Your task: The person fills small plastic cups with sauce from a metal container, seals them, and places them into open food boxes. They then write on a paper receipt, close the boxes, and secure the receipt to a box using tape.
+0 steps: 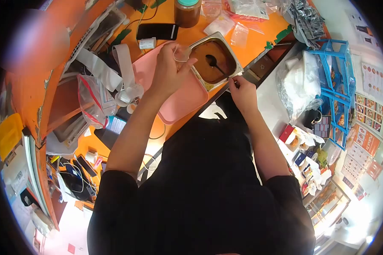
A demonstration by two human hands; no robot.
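A square metal pan (pixel 239 67) holds brown sauce (pixel 202 55), and a dark spoon (pixel 211 60) rests with its bowl in the sauce. My right hand (pixel 243 94) is closed around the end of the spoon's handle at the pan's near right rim. In my left hand (pixel 171 67) is a small clear plastic cup (pixel 182 53), held by the pan's left edge. Beneath my left hand lies a pink tray (pixel 185 102), partly covered by the hand and forearm.
Behind the tray are a black phone (pixel 157 31), a small white container (pixel 147 43) and a jar with a teal lid (pixel 187 12). Clear plastic bags (pixel 239 34) lie beyond the pan. A blue rack (pixel 336 85) and a bulky plastic bag (pixel 300 80) stand at right.
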